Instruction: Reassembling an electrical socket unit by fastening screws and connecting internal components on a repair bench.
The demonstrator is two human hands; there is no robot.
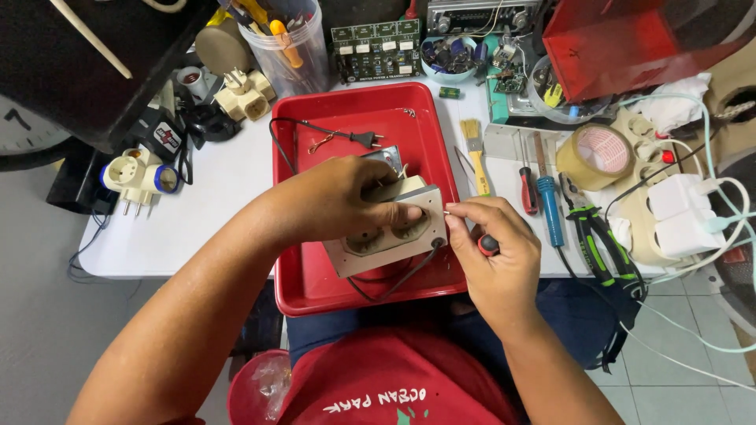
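Fingers of left hand (342, 197) clamped on beige double socket (390, 232) over red tray (315, 118). Right hand (492, 252) fingers pinched on small screwdriver (487, 245) touching socket edge. White desk (213, 197) underneath.

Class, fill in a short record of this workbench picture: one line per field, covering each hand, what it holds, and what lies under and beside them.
left hand: grips a beige double socket block
right hand: holds a small screwdriver at the block's right edge
under the hands: red tray with a black plug and cable
right of tray: paintbrush, roll of tape
surface: white table
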